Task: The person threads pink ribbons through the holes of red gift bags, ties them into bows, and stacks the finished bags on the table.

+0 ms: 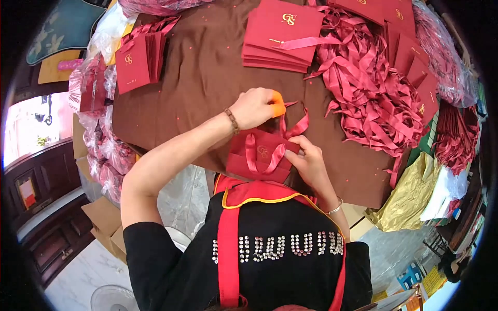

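A small red paper gift bag point(239, 158) with a gold emblem lies tilted at the table's near edge, close to my body. One ribbon handle point(251, 150) loops across its front. My right hand point(309, 158) grips the bag's right upper edge, thumb on the front. Above the bag, my left hand point(258, 108) is closed, an orange cover on one finger. A red ribbon point(298, 126) rises from behind the bag to those fingers, which seem to pinch it; the fingertips are partly hidden.
A brown cloth point(207, 78) covers the table. Flat red bags lie in a stack point(282, 31) at the far middle; more bags point(136, 65) stand at the left. A large heap of red ribbons point(363, 93) fills the right side. Plastic-wrapped bundles point(106, 155) line the left edge.
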Motion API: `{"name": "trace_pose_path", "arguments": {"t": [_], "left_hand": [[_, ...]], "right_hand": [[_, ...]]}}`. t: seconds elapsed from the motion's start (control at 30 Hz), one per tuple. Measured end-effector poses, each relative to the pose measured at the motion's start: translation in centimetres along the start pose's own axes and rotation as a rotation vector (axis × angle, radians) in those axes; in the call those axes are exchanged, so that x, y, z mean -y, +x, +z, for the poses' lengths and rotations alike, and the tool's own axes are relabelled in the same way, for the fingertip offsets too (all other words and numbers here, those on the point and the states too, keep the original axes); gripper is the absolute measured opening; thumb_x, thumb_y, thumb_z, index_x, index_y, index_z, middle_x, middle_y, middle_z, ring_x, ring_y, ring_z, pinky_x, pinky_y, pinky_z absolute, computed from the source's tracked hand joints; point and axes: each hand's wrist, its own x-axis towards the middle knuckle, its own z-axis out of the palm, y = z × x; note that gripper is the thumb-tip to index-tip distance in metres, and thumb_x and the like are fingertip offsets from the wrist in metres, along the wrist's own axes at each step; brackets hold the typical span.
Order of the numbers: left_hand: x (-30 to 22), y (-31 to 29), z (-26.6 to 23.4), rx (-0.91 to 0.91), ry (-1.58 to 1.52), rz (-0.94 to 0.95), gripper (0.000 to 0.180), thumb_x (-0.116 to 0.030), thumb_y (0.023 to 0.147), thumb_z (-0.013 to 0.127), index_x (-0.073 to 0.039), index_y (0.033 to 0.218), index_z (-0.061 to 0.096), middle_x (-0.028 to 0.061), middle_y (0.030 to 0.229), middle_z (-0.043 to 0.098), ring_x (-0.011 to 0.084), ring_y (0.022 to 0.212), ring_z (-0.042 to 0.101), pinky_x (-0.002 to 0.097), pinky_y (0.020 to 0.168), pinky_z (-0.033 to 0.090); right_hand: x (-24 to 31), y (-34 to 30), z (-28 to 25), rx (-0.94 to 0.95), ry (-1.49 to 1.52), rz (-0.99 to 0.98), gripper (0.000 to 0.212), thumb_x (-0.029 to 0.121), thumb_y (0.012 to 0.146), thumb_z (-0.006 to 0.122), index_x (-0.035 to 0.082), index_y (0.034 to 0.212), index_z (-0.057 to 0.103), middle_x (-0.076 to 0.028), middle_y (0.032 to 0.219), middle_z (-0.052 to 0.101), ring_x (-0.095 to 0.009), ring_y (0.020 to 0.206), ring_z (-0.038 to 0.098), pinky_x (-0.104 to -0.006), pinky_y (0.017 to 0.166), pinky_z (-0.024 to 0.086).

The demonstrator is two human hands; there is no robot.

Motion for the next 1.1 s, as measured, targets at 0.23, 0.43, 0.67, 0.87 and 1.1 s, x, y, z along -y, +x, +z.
{"name": "trace_pose_path", "arguments": {"t": [0.23, 0.43, 0.67, 0.87, 1.1], "left_hand": [[3.3, -0.5, -1.7, -0.054, -0.438, 0.051, 0.024, -0.02, 0.092, 0.05, -0.002, 0.098, 0.065, -0.0008, 0.083, 0.06, 0.0084, 0.072, 0.053, 0.0221, 0.063, 0.043], [3.4, -2.7, -2.3, -0.165, 0.104, -0.067, 0.026, -0.021, 0.088, 0.057, 0.0, 0.103, 0.063, 0.0061, 0.092, 0.064, 0.0113, 0.075, 0.058, 0.0265, 0.065, 0.047], [3.7, -4.2, -0.4, -0.349, -0.137, -0.022, 0.062, -0.002, 0.075, 0.069, -0.005, 0.131, 0.043, 0.0019, 0.078, 0.058, 0.0059, 0.064, 0.053, 0.0215, 0.059, 0.044], [4.4, -5.9, 0.5, -0.388, -0.324, 0.089, 0.048, 0.001, 0.079, 0.064, -0.003, 0.124, 0.05, -0.0022, 0.078, 0.054, 0.0038, 0.065, 0.048, 0.019, 0.06, 0.041], [0.9, -3.4, -1.0, -0.046, 0.262, 0.11, 0.024, -0.023, 0.083, 0.063, -0.002, 0.094, 0.067, 0.0139, 0.079, 0.067, 0.0248, 0.07, 0.064, 0.0326, 0.065, 0.049]], "right_hand": [[1.1, 0.0, 0.1, 0.025, -0.154, -0.122, 0.031, 0.004, 0.077, 0.065, 0.001, 0.104, 0.05, 0.004, 0.061, 0.037, -0.003, 0.052, 0.034, -0.0216, 0.045, 0.03], [0.4, 0.2, 0.5, 0.003, -0.129, -0.175, 0.033, 0.006, 0.075, 0.066, 0.001, 0.105, 0.05, -0.003, 0.072, 0.049, -0.007, 0.056, 0.042, -0.0236, 0.051, 0.038], [1.4, 0.1, 0.2, 0.052, -0.173, -0.117, 0.031, 0.006, 0.077, 0.065, 0.001, 0.104, 0.051, -0.004, 0.077, 0.052, -0.008, 0.058, 0.044, -0.0247, 0.054, 0.04], [1.3, 0.1, 0.3, 0.061, -0.147, -0.139, 0.03, 0.006, 0.077, 0.065, 0.002, 0.103, 0.051, -0.004, 0.078, 0.052, -0.008, 0.059, 0.044, -0.0238, 0.054, 0.04], [2.0, 0.3, 0.5, 0.086, -0.217, -0.194, 0.031, 0.008, 0.077, 0.066, 0.002, 0.104, 0.052, -0.007, 0.084, 0.056, -0.012, 0.059, 0.048, -0.0258, 0.056, 0.042]]}}
